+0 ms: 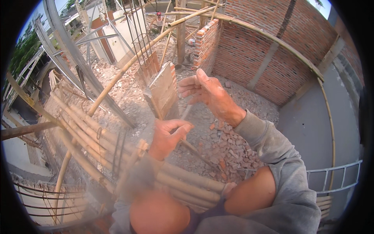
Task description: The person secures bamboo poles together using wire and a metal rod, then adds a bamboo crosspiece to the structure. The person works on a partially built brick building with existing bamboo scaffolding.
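Observation:
My left hand (168, 137) is closed, thumb and forefinger pressed together; what they hold, if anything, is too small to make out. Just beyond it stands a short grey plastered wall end (164, 87) with some brick at its edge. A thin pole (198, 154) slopes down to the right, behind and below the left hand. Higher and to the right, my right hand (213, 95) is raised with its fingers stretched out, the thumb side up. It holds nothing and is apart from the wall end. My bent knees show below, over a bundle of bamboo poles (191, 181).
Broken brick rubble (237, 146) covers the ground below. A long bamboo pole (117, 80) crosses left of me, near a grey metal post (83, 66). Rebar (140, 37) rises behind the wall end. Right are a brick wall (253, 46) and a ladder (335, 177). A person (159, 19) is far off.

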Motion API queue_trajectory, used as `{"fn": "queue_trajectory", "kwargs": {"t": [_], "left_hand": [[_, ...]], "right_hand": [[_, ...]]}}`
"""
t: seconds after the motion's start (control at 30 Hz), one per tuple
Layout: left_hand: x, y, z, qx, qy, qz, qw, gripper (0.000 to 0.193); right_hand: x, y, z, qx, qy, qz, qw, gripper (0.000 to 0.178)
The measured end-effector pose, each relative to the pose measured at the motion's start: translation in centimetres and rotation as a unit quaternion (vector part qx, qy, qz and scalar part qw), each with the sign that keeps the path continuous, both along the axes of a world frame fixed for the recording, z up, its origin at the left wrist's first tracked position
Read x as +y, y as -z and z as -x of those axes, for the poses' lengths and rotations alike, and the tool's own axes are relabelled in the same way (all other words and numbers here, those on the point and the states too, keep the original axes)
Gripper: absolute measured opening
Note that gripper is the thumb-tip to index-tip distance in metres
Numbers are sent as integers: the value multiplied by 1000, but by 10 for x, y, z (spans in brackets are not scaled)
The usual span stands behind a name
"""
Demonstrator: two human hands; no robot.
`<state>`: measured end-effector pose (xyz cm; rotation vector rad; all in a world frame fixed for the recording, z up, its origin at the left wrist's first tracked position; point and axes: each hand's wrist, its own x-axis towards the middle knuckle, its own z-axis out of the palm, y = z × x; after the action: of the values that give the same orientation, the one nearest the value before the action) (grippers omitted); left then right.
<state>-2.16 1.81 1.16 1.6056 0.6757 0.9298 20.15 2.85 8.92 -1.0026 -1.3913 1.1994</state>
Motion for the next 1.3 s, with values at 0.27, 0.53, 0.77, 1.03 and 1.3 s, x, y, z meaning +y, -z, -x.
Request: {"fn": "queue_trajectory", "kwargs": {"t": [0.27,0.53,0.77,1.03,1.3], "left_hand": [[-9,4,-10,11,12,-17,1000,23],[3,12,10,-92,-93,119,984,23],[5,17,9,-125,-104,118,980,21],[6,14,16,85,-96,-93,987,15],[0,6,21,-13,-158,0,987,18]], "right_hand": [[-7,16,32,-8,-16,-18,1000,73],[-3,3,-3,-131,-27,-9,991,24],[-6,18,8,-189,-23,-59,980,18],[-1,31,7,-345,-28,-241,907,8],[-9,55,16,80,-87,177,977,12]]}}
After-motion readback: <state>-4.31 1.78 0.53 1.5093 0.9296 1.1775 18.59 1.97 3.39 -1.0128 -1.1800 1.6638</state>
